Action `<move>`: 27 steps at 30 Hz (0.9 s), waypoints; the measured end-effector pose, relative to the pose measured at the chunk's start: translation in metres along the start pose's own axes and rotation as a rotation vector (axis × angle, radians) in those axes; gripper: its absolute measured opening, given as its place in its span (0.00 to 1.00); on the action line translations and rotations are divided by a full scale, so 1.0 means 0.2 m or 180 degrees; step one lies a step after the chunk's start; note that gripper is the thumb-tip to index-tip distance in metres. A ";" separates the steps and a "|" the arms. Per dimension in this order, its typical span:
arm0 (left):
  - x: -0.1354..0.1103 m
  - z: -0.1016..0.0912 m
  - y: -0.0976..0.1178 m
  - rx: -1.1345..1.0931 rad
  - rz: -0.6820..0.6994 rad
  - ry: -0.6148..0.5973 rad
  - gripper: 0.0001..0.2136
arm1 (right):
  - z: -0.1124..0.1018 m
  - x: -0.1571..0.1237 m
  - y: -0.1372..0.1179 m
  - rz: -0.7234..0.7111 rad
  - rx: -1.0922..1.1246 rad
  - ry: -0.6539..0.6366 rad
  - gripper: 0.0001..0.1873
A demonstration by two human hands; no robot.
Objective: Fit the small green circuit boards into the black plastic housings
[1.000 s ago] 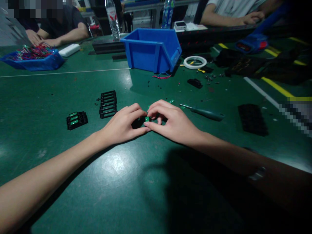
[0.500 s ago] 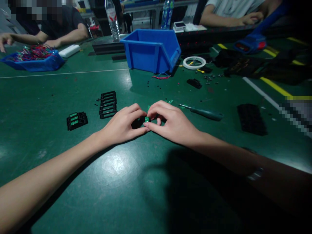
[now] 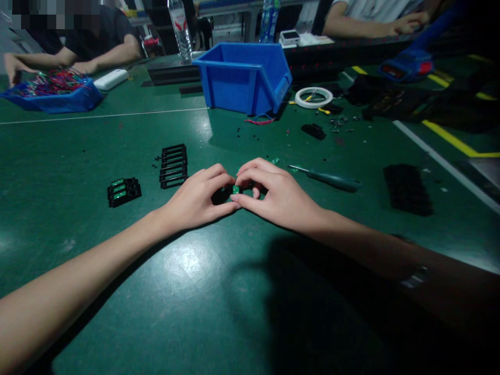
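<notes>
My left hand and my right hand meet at the middle of the green table. Both have their fingers curled and pinched on a small black holder with a green circuit board between the fingertips. Most of the black part is hidden under my fingers. A stack of empty black frames lies just left of my left hand. Further left sits a small group of black holders with green boards.
A screwdriver lies right of my right hand, a black tray beyond it. A blue bin, a tape roll and a bottle stand behind. Another person's hands work at a blue tray of wires, far left.
My hands stay pinched on the small part in the same spot. The view shifted slightly. The person at the far left moved a hand over the wire tray.
</notes>
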State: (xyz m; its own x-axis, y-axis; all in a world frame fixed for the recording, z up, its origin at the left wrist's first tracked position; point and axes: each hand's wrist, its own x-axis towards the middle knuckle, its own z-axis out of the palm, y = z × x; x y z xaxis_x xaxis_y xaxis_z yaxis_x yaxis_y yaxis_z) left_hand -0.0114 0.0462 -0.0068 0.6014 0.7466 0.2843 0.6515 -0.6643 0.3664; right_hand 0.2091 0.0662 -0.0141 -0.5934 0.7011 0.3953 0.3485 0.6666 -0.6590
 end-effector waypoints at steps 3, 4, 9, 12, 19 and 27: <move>0.00 0.00 0.00 0.0006 0.0003 -0.0003 0.16 | 0.00 0.00 0.00 -0.0010 0.0036 -0.0002 0.06; 0.00 0.00 0.00 0.0003 0.0005 -0.0004 0.15 | 0.00 0.00 0.00 -0.0024 0.0049 0.0003 0.06; 0.00 0.01 -0.01 0.0007 -0.0007 0.0002 0.16 | 0.00 0.00 0.00 -0.0038 0.0046 0.0007 0.06; 0.00 0.01 0.00 -0.0008 -0.0009 -0.0005 0.16 | 0.00 0.00 0.00 -0.0036 0.0061 0.0021 0.06; 0.00 0.00 0.00 0.0005 -0.0026 -0.0013 0.17 | 0.00 0.00 0.00 -0.0039 0.0046 0.0048 0.06; 0.00 0.00 0.00 0.0004 -0.0004 -0.0006 0.16 | 0.00 0.00 0.00 -0.0031 0.0034 0.0011 0.05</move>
State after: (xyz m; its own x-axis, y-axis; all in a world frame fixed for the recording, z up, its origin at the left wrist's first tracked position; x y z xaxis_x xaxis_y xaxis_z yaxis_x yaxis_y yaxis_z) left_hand -0.0110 0.0459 -0.0073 0.6015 0.7474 0.2821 0.6528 -0.6634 0.3657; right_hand 0.2091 0.0657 -0.0138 -0.5943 0.6954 0.4040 0.3348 0.6707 -0.6619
